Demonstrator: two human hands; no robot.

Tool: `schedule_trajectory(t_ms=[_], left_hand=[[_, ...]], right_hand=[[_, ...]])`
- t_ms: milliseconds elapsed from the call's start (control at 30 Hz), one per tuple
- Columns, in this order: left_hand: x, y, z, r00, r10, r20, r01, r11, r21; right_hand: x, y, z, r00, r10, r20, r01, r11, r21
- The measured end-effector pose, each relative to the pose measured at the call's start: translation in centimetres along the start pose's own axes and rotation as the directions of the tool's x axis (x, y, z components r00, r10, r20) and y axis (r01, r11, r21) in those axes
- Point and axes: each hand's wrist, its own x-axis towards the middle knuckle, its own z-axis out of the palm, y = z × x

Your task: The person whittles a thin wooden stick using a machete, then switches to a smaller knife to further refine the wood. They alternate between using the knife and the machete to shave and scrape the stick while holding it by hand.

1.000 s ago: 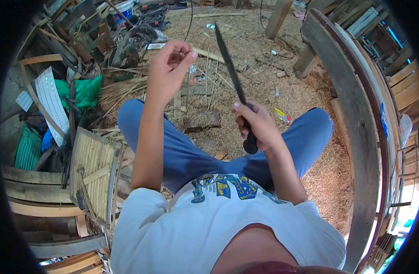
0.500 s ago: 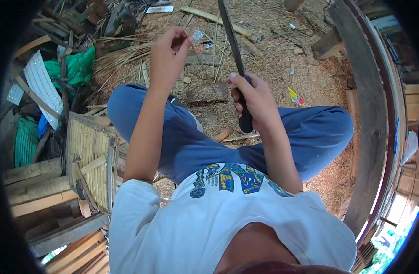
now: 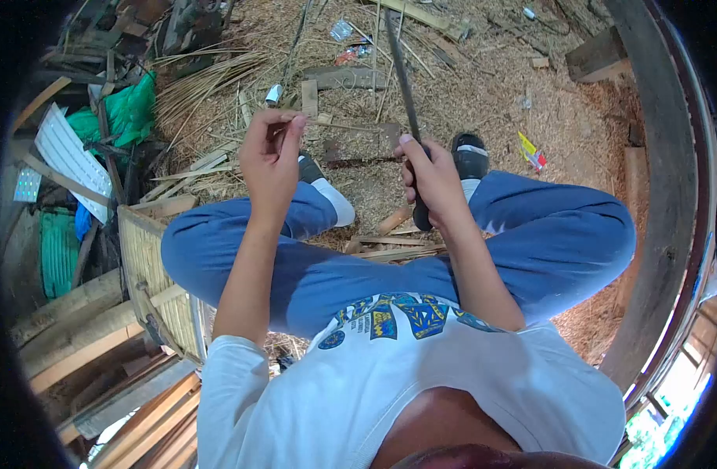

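My left hand (image 3: 273,160) is raised above my left shin, thumb and fingertips pinched on one end of a thin strip (image 3: 339,125) that points right toward the blade. My right hand (image 3: 433,178) is wrapped round the dark handle of a long knife (image 3: 405,78), its blade pointing up and away from me. The handle's butt shows below my right fist. Under the hands, a flat dark block (image 3: 362,144) lies on the shavings between my feet. Whether the strip touches the blade I cannot tell.
Cut sticks (image 3: 218,82) and green plastic (image 3: 132,113) are at the left, near a woven bamboo panel (image 3: 163,273). A yellow and red wrapper (image 3: 532,151) lies right of my foot. A thick wooden beam (image 3: 663,180) runs down the right side.
My left hand has moved down and toward me, and the thin strip now extends to the right. The view has shifted, showing both shoes. My right hand still grips the knife.
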Motion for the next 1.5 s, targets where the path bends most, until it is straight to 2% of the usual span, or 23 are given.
schedule_trajectory(t_ms=[100,167,300,400,600,700,800,900,1000,1100,1167,1233,1300,1400,1500], left_hand=[[-0.4,0.4,0.1,0.999,0.018,-0.047,-0.021,0.998,-0.065],[-0.1,0.1,0.2,1.0,0.015,-0.017,-0.016,0.999,-0.031],[0.4,0.5,0.2,1.0,-0.011,0.002,0.011,1.0,-0.02],[0.2,0.7,0.2,1.0,-0.018,0.018,0.018,1.0,-0.019],[-0.7,1.5,0.4,0.999,0.006,0.033,-0.004,0.999,-0.048],[-0.8,2.0,0.5,0.998,-0.002,0.055,0.001,1.0,0.024],[-0.8,2.1,0.8,0.999,-0.002,0.054,0.003,1.0,-0.01],[-0.9,2.4,1.1,0.999,0.033,0.036,-0.033,0.999,0.012],[-0.7,2.0,0.8,0.995,0.093,0.041,-0.096,0.992,0.079],[-0.8,1.7,0.8,0.996,0.084,0.042,-0.087,0.993,0.08],[-0.8,1.5,0.8,0.994,0.085,0.063,-0.09,0.992,0.086],[-0.8,1.7,0.8,0.995,0.086,0.055,-0.092,0.989,0.116],[-0.7,2.2,1.1,0.995,0.092,0.024,-0.095,0.981,0.167],[-0.5,3.0,1.2,0.989,0.144,0.042,-0.149,0.94,0.305],[-0.3,3.8,1.0,0.981,0.182,0.069,-0.194,0.911,0.363]], right_hand=[[0.0,1.3,0.8,0.999,-0.013,0.035,0.016,0.996,-0.086],[-0.2,1.4,1.2,0.996,-0.025,0.085,0.037,0.99,-0.138],[-0.7,1.9,2.2,0.978,-0.14,0.152,0.165,0.973,-0.161],[-0.7,2.9,2.7,0.945,-0.287,0.155,0.319,0.91,-0.266],[-2.2,2.6,3.7,0.922,-0.337,0.193,0.369,0.914,-0.169],[-1.9,3.3,3.5,0.938,-0.279,0.206,0.313,0.937,-0.153],[-2.0,3.2,3.0,0.949,-0.207,0.239,0.252,0.952,-0.173],[-3.0,1.9,3.0,0.954,-0.237,0.185,0.267,0.951,-0.158],[-2.9,2.1,2.5,0.933,-0.28,0.226,0.316,0.938,-0.145],[-2.5,3.3,2.4,0.874,-0.435,0.216,0.473,0.862,-0.183],[-2.1,3.6,2.7,0.802,-0.574,0.166,0.596,0.786,-0.164],[-1.9,3.8,2.8,0.776,-0.612,0.15,0.629,0.767,-0.126],[-1.7,4.0,2.6,0.81,-0.562,0.171,0.578,0.814,-0.062],[-1.9,3.6,1.8,0.904,-0.361,0.229,0.388,0.917,-0.088],[-2.1,3.4,1.7,0.891,-0.385,0.239,0.409,0.91,-0.06]])
